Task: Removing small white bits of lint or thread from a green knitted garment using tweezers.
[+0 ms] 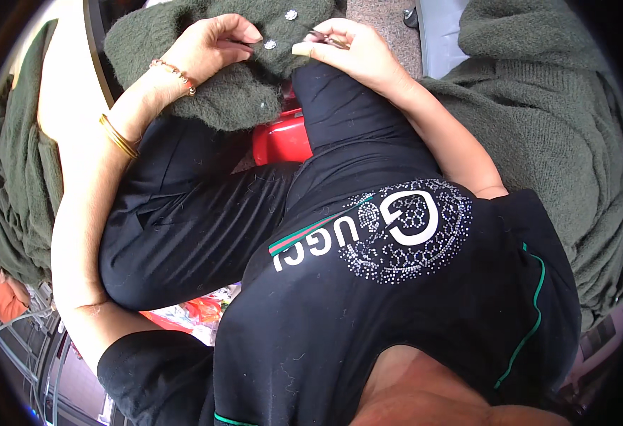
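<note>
A dark green fuzzy knit garment lies over my knees at the top of the view. Two sparkly white buttons sit on it: an upper button and a lower button. At the left, my left hand pinches the knit between thumb and fingers, just beside the lower button. To the right of the buttons, my right hand grips a small dark metal tool that looks like scissors. Its tip points left toward the buttons; most of it is hidden by my fingers.
More green knitwear is heaped at my right, and another pile hangs at the far left beside a pale surface. Under the garment shows a red plastic stool. A light grey container stands at the top right.
</note>
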Action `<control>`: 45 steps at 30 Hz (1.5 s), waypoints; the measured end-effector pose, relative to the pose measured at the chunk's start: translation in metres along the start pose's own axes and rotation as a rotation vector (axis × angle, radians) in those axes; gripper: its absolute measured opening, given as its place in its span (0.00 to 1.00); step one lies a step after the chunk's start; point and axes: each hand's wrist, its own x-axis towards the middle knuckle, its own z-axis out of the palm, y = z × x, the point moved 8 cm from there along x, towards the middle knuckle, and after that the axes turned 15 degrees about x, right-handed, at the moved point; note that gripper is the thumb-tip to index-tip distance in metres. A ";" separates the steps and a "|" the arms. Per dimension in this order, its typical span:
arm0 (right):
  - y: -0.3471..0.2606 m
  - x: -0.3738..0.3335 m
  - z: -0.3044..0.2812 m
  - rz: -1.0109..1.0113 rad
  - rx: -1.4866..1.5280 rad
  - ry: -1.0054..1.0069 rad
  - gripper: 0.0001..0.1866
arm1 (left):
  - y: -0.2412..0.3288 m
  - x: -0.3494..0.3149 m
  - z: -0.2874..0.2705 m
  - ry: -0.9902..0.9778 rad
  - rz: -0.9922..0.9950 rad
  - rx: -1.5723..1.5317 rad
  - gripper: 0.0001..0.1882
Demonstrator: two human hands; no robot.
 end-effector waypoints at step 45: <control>-0.114 0.022 0.076 0.441 1.622 -0.316 0.14 | 0.124 -0.051 -0.081 0.395 0.489 0.157 0.23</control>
